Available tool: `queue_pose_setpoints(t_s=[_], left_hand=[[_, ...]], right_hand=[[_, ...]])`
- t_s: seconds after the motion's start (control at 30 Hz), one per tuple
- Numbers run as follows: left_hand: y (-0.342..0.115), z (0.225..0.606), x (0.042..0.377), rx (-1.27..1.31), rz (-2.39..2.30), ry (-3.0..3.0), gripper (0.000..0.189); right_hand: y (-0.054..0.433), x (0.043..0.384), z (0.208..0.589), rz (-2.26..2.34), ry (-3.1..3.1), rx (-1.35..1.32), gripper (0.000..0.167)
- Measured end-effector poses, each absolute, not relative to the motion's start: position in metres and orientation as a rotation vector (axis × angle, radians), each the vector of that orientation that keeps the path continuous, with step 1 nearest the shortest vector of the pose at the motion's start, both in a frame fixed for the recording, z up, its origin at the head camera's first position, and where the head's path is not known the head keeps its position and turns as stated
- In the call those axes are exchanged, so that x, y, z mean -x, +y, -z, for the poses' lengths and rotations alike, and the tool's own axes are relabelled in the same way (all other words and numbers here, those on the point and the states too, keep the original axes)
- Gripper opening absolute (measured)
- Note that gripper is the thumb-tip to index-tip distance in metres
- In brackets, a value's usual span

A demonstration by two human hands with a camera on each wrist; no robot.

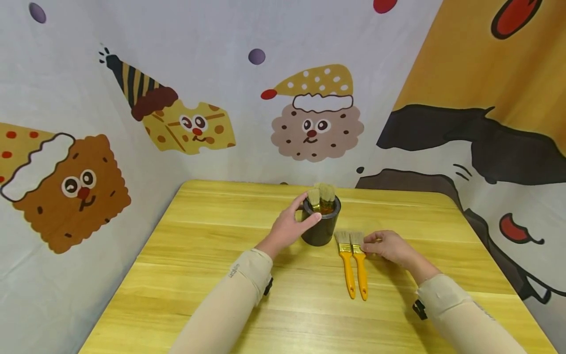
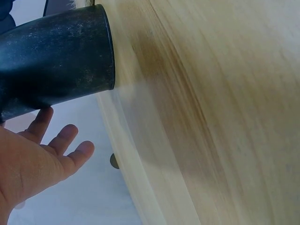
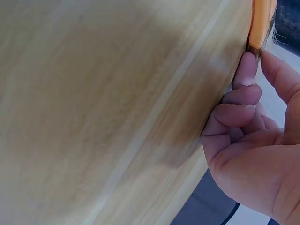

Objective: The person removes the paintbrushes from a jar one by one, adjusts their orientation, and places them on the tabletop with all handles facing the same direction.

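Note:
A black cup (image 1: 320, 231) stands on the table, with several paintbrushes (image 1: 327, 192) in it, bristles up. My left hand (image 1: 289, 228) holds the cup near its rim, thumb in front. The left wrist view shows the cup's dark side and three fingers (image 2: 70, 136) spread below it. Two orange-handled paintbrushes lie side by side in front of the cup, their bristles pointing away from me. At the metal band of the right paintbrush (image 1: 361, 275), my right hand (image 1: 391, 246) pinches with thumb and index finger. Its orange handle (image 3: 260, 23) shows in the right wrist view.
Beside the pinched brush lies the left paintbrush (image 1: 348, 275), very close to it. The wooden table (image 1: 199, 275) extends around both hands. A cloth backdrop (image 1: 230, 39) printed with cartoon figures hangs behind the table's far edge and along its sides.

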State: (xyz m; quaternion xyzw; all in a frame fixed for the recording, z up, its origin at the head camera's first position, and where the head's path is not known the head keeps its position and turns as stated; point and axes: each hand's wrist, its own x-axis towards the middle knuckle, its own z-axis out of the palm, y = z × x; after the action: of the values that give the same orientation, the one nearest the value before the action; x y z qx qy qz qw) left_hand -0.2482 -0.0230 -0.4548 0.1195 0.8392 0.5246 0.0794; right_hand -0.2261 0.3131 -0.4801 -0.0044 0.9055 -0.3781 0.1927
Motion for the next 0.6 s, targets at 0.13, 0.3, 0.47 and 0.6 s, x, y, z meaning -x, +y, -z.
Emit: queue_pose_setpoints(t_s=[0.13, 0.3, 0.47, 0.6], left_hand=[[-0.0228, 0.4566, 0.2494, -0.359, -1.565, 2.516, 0.078], [-0.0230, 0.4570, 0.2498, -0.367, -1.562, 2.524, 0.078], [-0.0231, 0.4566, 0.2499, -0.372, -1.569, 2.517, 0.078], [-0.0232, 0.4564, 0.2499, -0.374, -1.574, 2.511, 0.078]], right_hand=[[0.3118, 0.2259, 0.4808, 1.054, 2.561, 0.027, 0.052], [0.3114, 0.2257, 0.4808, 1.045, 2.566, 0.022, 0.053], [0.3126, 0.2261, 0.4826, 1.049, 2.564, 0.020, 0.053], [0.3131, 0.2267, 0.4834, 1.048, 2.561, 0.015, 0.054]])
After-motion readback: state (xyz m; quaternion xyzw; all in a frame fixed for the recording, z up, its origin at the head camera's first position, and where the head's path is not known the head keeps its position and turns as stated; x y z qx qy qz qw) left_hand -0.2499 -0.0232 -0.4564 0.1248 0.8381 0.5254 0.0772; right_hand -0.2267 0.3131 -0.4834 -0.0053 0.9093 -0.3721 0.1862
